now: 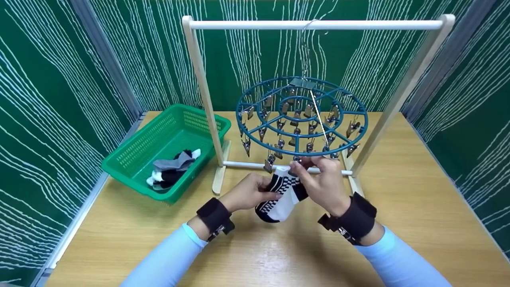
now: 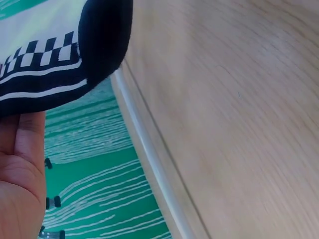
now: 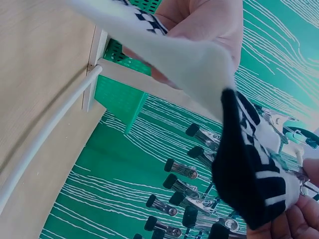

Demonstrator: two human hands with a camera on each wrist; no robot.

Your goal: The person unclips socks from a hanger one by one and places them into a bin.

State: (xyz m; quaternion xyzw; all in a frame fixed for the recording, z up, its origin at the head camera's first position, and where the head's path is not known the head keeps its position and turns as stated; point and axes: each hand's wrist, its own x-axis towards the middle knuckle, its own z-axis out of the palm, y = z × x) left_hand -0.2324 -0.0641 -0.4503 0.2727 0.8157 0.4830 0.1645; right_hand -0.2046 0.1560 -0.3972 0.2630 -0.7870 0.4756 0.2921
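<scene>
Green curtains streaked with wavy white lines close in a pale wooden table (image 1: 418, 223) on three sides. No brand, label or readable writing shows on anything in view.

At the far middle of the table stands a wooden rack (image 1: 314, 25) with a white top bar, and from that bar a round teal clip hanger (image 1: 301, 115) hangs by a metal hook, its metal clips (image 1: 270, 163) pointing down. To the left sits a green basket (image 1: 131, 157) holding a small heap of grey, black and white socks (image 1: 172, 169).

Both forearms, in light blue sleeves with black wrist straps, reach in from the near edge and meet just below the near rim of the hanger. The left hand (image 1: 249, 193) is curled around the side of a black-and-white checkered sock (image 1: 281, 197), thumb and fingers pinching the fabric. The right hand (image 1: 324, 181) pinches the sock's upper edge, lifted to the clips at the near rim, its knuckles turned toward the camera. The sock hangs between the two hands above the table, its toe pointing down and to the left. From the right wrist view, the sock's black edge (image 3: 244, 169) lies right against the clips (image 3: 199, 134); whether a clip grips it cannot be told.
</scene>
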